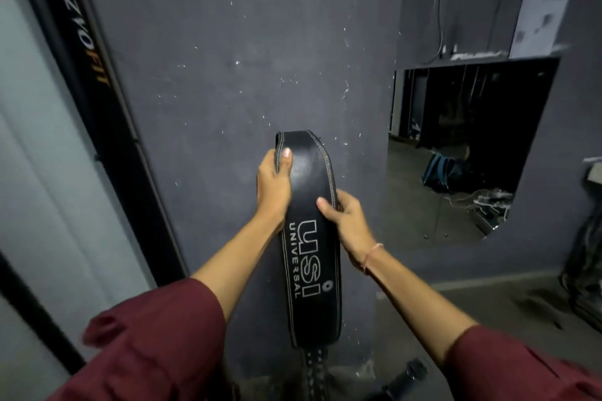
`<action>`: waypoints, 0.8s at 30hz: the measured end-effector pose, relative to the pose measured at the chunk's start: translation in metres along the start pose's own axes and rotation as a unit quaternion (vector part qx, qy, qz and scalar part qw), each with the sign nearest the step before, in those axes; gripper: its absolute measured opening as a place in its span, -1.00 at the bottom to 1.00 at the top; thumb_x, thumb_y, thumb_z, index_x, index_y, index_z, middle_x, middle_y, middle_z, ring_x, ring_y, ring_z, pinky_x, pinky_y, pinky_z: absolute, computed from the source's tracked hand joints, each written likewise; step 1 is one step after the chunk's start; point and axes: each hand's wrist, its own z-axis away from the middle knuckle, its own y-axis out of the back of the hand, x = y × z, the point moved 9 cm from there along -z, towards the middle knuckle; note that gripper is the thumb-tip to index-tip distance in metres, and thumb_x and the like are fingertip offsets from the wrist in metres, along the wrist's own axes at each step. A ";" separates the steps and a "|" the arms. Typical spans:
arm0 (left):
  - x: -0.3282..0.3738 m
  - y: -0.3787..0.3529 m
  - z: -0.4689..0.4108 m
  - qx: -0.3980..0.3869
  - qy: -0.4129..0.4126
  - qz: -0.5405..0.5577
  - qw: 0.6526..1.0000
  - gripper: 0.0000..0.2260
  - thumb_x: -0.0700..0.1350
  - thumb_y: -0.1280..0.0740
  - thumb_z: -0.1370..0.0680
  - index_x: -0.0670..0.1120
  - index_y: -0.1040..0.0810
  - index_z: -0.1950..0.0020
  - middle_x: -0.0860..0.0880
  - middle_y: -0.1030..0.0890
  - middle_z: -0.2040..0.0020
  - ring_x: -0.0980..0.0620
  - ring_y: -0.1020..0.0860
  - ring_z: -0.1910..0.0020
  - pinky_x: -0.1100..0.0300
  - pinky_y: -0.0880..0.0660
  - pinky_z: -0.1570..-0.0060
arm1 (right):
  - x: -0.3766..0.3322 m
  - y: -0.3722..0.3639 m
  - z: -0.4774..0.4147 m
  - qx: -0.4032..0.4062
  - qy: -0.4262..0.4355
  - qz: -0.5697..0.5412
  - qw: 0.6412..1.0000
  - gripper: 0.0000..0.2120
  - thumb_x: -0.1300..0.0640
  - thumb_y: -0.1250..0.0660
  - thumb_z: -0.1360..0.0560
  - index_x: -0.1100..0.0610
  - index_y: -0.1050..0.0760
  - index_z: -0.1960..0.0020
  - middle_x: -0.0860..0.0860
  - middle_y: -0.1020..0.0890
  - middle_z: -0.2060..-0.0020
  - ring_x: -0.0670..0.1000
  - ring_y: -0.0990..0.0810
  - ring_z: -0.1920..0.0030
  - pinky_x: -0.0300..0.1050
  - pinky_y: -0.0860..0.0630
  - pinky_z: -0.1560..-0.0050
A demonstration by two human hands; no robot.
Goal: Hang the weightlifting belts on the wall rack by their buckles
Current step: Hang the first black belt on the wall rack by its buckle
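Evidently both hands, left hand [273, 184] and right hand [347, 221], grip the belt [309, 257], buckle unseen.

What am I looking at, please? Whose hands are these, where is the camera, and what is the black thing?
No machine here: a person wears one camera on the head, looking forward and down at their own arms. The left hand grips the left edge of a black weightlifting belt near its bent top; the right hand grips the right edge, lower. The belt reads USI UNIVERSAL. Behind stands a dark grey wall, with a mirror to the right. No rack or buckle shows.
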 end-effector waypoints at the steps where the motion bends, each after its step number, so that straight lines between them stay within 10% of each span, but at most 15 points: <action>1: 0.004 0.001 0.000 -0.006 -0.002 -0.002 1.000 -0.74 0.00 -0.19 -0.67 0.00 -0.39 0.21 0.12 -0.39 0.31 0.24 -0.34 0.34 0.26 -0.34 0.22 | -0.019 -0.004 -0.009 0.017 0.019 0.013 1.000 -0.92 0.20 -0.30 -0.59 0.18 -0.53 0.07 0.01 -0.62 0.23 -0.01 -0.58 0.21 -0.02 -0.55 0.13; 6: 0.024 0.018 -0.012 -0.001 0.011 0.030 0.999 -0.68 0.09 -0.22 -0.62 -0.16 -0.42 0.12 -0.06 -0.42 0.20 0.01 -0.40 0.19 0.05 -0.41 0.12 | -0.074 -0.027 -0.016 0.037 0.078 0.050 0.995 -0.71 0.26 -0.24 -0.62 0.01 -0.43 0.24 -0.25 -0.57 0.43 -0.28 -0.49 0.37 -0.29 -0.43 0.24; 13: 0.039 0.030 -0.025 -0.029 -0.011 0.012 0.999 -0.73 0.09 -0.21 -0.61 -0.01 -0.34 0.22 -0.06 -0.33 0.24 0.02 -0.30 0.22 0.06 -0.30 0.15 | -0.015 -0.042 0.038 0.003 0.024 -0.023 0.999 -0.77 0.34 -0.25 -0.59 0.20 -0.52 -0.22 -0.02 -0.72 -0.01 -0.04 -0.69 -0.04 -0.20 -0.59 -0.03; 24: 0.054 0.041 0.021 0.009 -0.057 -0.022 0.998 -0.81 0.01 -0.20 -0.67 -0.12 -0.42 -0.06 0.04 -0.61 0.08 0.25 -0.59 0.13 0.38 -0.49 0.15 | -0.113 -0.053 -0.020 0.063 0.117 -0.022 0.991 -0.81 0.35 -0.25 -0.58 0.25 -0.53 -0.16 0.21 -0.68 -0.07 0.17 -0.67 -0.06 0.05 -0.61 -0.13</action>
